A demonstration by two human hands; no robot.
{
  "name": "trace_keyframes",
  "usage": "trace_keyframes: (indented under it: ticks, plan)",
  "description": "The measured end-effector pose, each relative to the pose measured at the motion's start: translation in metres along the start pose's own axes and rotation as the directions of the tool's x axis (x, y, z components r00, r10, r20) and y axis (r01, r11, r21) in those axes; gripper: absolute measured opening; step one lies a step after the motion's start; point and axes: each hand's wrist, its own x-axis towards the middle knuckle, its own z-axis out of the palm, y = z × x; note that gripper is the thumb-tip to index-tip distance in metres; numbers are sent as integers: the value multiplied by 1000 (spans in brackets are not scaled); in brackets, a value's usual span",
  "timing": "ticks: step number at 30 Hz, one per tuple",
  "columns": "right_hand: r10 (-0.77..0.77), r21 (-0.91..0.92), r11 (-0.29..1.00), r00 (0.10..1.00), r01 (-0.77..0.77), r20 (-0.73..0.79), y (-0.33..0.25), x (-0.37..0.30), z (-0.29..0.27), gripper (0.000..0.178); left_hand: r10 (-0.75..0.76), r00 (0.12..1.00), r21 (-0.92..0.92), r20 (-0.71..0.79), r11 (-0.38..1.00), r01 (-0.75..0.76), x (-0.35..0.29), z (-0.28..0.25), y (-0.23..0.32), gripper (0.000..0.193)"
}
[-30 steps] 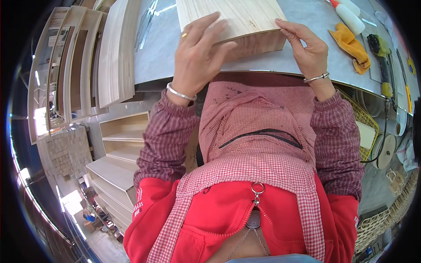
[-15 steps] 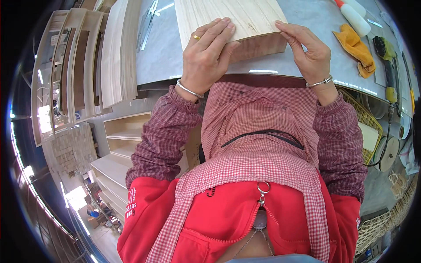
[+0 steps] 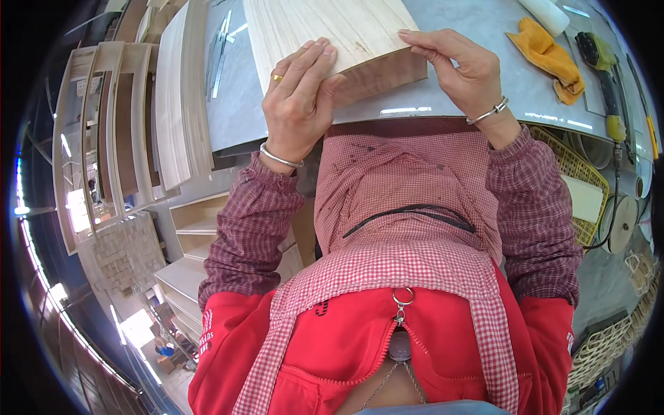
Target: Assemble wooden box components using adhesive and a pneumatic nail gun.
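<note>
A pale wooden box point(image 3: 332, 31) lies on the blue-grey tabletop, its grained top toward me and its darker near side point(image 3: 384, 77) in shadow. My left hand point(image 3: 297, 90), with a ring and a bracelet, rests on the box's near left corner. Its fingers stretch over the top and the thumb points right along the near edge. At the right corner, my right hand point(image 3: 463, 69) has its fingertips drawn together on the edge. Whether anything small sits between those fingertips is hidden.
To the right lie an orange cloth point(image 3: 546, 59), a white bottle point(image 3: 546, 14) and a yellow-green power tool point(image 3: 605, 76) with a cord. A yellow basket point(image 3: 577, 166) sits below the table edge. Stacked wooden boards point(image 3: 181, 97) and open wooden boxes point(image 3: 197, 221) stand at left.
The box and both hands appear farther left in the picture, along with the table and tools, so the view has shifted. The hands keep nearly the same places on the box.
</note>
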Motion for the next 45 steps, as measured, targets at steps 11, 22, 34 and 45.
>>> trace_keyframes:
  ticks: [11,22,34,45]
  plan:
    - [104,-455,868,969,-199,-226,42,-17,-131,35,-34,999,40,43,999,32,-2,-9,4,33]
    - [506,-924,-195,773,-330,-383,140,-125,-326,66,-5,1000,19,26,1000,5,-1,-2,-2,34]
    - [667,-857,139,686,-497,-290,117,-44,-321,60,-4,997,74,-77,997,9,-6,3,-1,31]
    - [891,-56,450,453,-891,-37,-129,14,-190,16,8,992,112,-129,994,6,-7,11,-4,27]
